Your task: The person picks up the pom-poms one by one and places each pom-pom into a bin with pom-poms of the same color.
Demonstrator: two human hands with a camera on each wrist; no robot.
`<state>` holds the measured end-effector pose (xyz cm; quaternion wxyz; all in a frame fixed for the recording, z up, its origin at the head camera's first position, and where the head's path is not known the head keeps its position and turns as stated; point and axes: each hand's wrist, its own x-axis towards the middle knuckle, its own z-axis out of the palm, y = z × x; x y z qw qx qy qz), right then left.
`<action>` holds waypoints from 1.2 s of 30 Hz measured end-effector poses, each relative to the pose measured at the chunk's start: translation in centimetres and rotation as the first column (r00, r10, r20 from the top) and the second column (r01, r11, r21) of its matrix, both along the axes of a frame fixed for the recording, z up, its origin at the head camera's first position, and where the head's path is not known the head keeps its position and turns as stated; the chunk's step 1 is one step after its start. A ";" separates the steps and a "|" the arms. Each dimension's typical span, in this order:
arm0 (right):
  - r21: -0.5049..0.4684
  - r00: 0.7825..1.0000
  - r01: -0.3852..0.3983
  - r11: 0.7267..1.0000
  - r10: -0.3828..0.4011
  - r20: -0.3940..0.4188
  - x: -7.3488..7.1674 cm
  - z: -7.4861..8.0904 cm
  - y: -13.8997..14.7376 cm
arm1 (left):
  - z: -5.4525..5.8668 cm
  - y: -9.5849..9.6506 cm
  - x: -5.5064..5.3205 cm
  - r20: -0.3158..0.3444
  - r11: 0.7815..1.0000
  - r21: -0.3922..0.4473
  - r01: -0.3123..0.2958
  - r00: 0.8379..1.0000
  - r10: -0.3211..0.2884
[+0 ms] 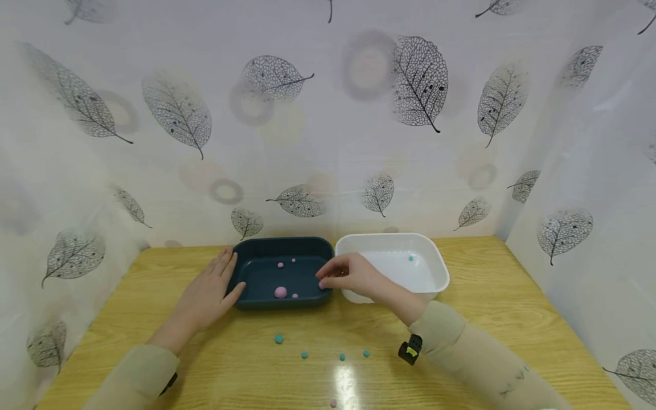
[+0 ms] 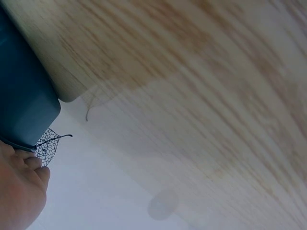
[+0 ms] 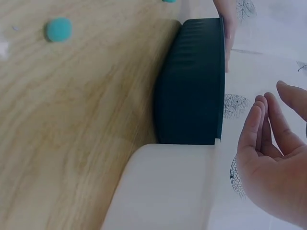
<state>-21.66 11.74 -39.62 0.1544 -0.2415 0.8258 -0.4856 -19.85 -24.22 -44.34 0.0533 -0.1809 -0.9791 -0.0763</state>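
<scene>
My left hand [image 1: 207, 293] lies along the left end of a dark blue-green tray [image 1: 287, 304], its fingers extended at the rim and the thumb reaching over the front corner. Over the tray's right end hovers my right hand [image 1: 353, 276], with a small pink ball [image 1: 322, 285] just below its fingertips. In the right wrist view, the right thumb [image 3: 291, 96] stands apart from the fingers and nothing shows between them. Inside the dark tray are a larger pink ball [image 1: 280, 292] and several smaller pink ones.
A white tray [image 1: 442, 276] stands against the dark one on the right, with a small teal ball [image 1: 411, 258] inside. Several teal balls, one of them larger [image 1: 279, 339], lie on the wooden table [image 1: 230, 370] in front. A pink ball [image 1: 333, 403] lies near the front edge.
</scene>
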 end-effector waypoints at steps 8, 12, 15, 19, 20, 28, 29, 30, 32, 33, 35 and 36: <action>-0.045 0.998 -0.045 0.998 0.048 0.049 1.9 -0.8 0.7 | 0.0 0.0 -0.1 -0.002 1.000 -0.007 -0.001 1.000 0.001; -0.056 0.995 -0.091 0.994 0.094 0.042 2.9 -1.2 1.0 | -0.1 0.0 -0.1 0.000 1.000 -0.001 -0.003 1.000 0.003; -0.055 0.991 -0.124 0.991 0.127 0.038 3.6 -1.5 1.0 | -0.1 -0.1 -0.1 0.000 1.000 -0.002 -0.005 1.000 0.005; -0.060 0.985 -0.161 0.985 0.165 0.055 4.5 -1.9 1.2 | -0.1 -0.1 -0.1 -0.001 1.000 -0.009 -0.003 1.000 0.003; -0.059 0.983 -0.172 0.983 0.176 0.055 4.8 -2.0 1.3 | -0.1 -0.1 -0.1 -0.003 1.000 -0.008 -0.001 1.000 0.001; -0.089 0.969 -0.216 0.972 0.225 0.099 6.6 -2.8 1.7 | -0.1 -0.1 -0.1 0.003 1.000 -0.007 -0.001 1.000 0.001; -0.092 0.969 -0.218 0.972 0.227 0.101 6.8 -3.0 1.7 | -0.1 -0.1 -0.2 0.003 1.000 -0.006 -0.001 1.000 0.001; -0.096 0.968 -0.220 0.971 0.230 0.103 7.0 -3.2 1.7 | -0.1 -0.1 -0.2 0.001 1.000 -0.007 0.000 1.000 0.000; -0.108 0.965 -0.228 0.968 0.240 0.105 7.5 -3.5 1.8 | -0.1 -0.1 -0.2 -0.003 1.000 -0.010 -0.001 1.000 0.001; -0.110 0.964 -0.233 0.966 0.244 0.102 7.7 -3.7 1.8 | -0.2 -0.1 -0.2 -0.005 1.000 -0.010 0.000 1.000 0.000; -0.117 0.962 -0.242 0.963 0.254 0.102 8.2 -4.1 1.8 | -0.2 -0.1 -0.2 -0.009 1.000 -0.010 0.002 1.000 -0.002; -0.122 0.960 -0.246 0.961 0.259 0.104 8.4 -4.2 1.8 | -0.3 -0.1 -0.2 -0.011 1.000 -0.011 0.002 1.000 -0.002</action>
